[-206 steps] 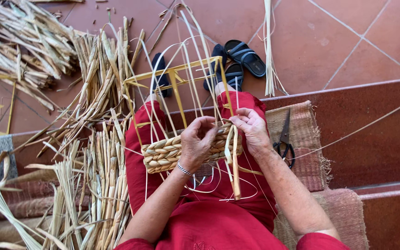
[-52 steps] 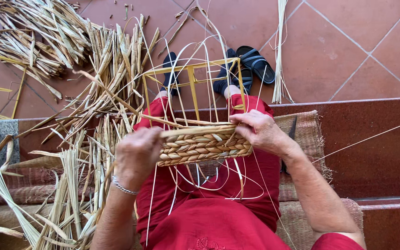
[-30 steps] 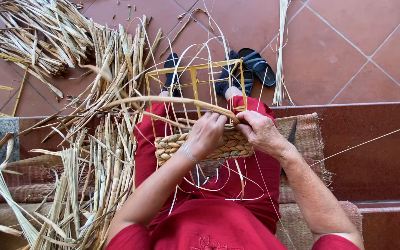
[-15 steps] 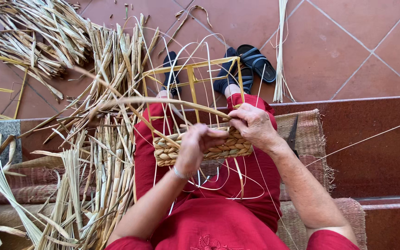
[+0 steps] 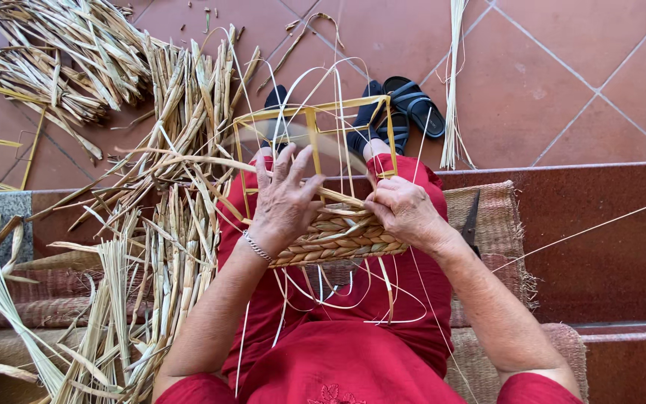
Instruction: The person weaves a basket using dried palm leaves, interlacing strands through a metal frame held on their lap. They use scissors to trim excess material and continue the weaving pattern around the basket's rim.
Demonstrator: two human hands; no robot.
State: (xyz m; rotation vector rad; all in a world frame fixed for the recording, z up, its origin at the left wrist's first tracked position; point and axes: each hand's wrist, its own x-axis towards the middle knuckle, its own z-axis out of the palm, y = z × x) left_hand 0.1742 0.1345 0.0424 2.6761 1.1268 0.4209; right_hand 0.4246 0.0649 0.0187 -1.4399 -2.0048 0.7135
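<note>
Woven band: a plaited straw band (image 5: 338,243) lies on the lap, its long axis running left to right, at the foot of a yellow frame (image 5: 312,142)
Left hand: the left hand (image 5: 285,198) is spread open, fingers apart, the palm lying flat on the left end of the band and on a long pale strand (image 5: 188,161)
Right hand: the right hand (image 5: 405,213) is closed in a pinch on the right end of the band
Strand direction: the strand goes out from under the left hand to the person's left, over the heap of dry leaves (image 5: 143,277)
Nearer hand: the left hand is nearer to the strand; the right hand is nearer to the scissors (image 5: 472,221) on the mat (image 5: 499,217)
Floor: dark sandals (image 5: 413,105) stand on the red tiles beyond the frame
</note>
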